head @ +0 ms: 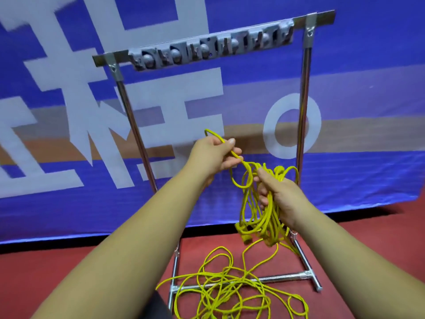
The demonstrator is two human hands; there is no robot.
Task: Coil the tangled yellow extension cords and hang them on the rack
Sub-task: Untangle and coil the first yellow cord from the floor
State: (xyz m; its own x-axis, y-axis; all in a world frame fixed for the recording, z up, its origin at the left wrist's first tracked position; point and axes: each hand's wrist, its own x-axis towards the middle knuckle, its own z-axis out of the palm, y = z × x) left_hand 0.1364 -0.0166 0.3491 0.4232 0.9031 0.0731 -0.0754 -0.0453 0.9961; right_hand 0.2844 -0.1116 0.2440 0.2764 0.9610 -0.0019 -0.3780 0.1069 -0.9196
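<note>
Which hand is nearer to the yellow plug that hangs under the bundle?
Right. The right hand grips the bundle just above the plug; the left hand pinches a strand higher and further left.

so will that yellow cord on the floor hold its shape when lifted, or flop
Probably floppy: the loops hanging from the right hand sag straight down. Likely to snag, since the floor tangle crosses itself and lies over the rack's base bar.

Yellow cords; silver rack; blue-white banner; red floor.
</note>
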